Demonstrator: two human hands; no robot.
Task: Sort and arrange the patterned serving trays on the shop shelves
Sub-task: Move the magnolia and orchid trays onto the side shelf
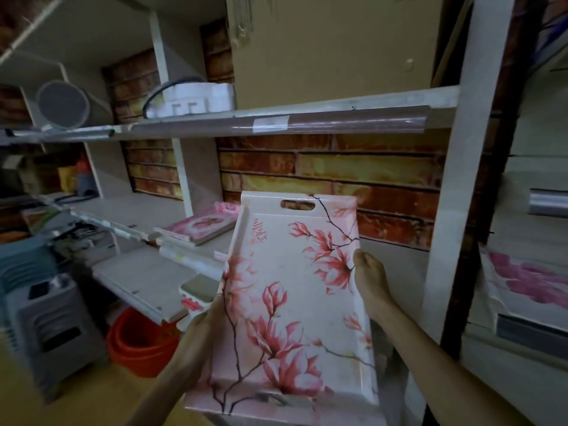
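Note:
I hold a large white tray with pink magnolia flowers lengthwise in front of me, its cut-out handle pointing at the brick-patterned wall. My left hand grips its left rim and my right hand grips its right rim, thumb on the inner face. The tray hovers over the front edge of the lower shelf. A smaller pink flowered tray lies flat on that shelf, further left and back. Another small pink-edged tray peeks out beside my left hand.
The upper shelf carries a big cardboard box, white foam pieces and a grey cylinder. An orange bucket and a grey heater stand on the floor at left. A white upright borders the bay; a pink-flowered tray lies right.

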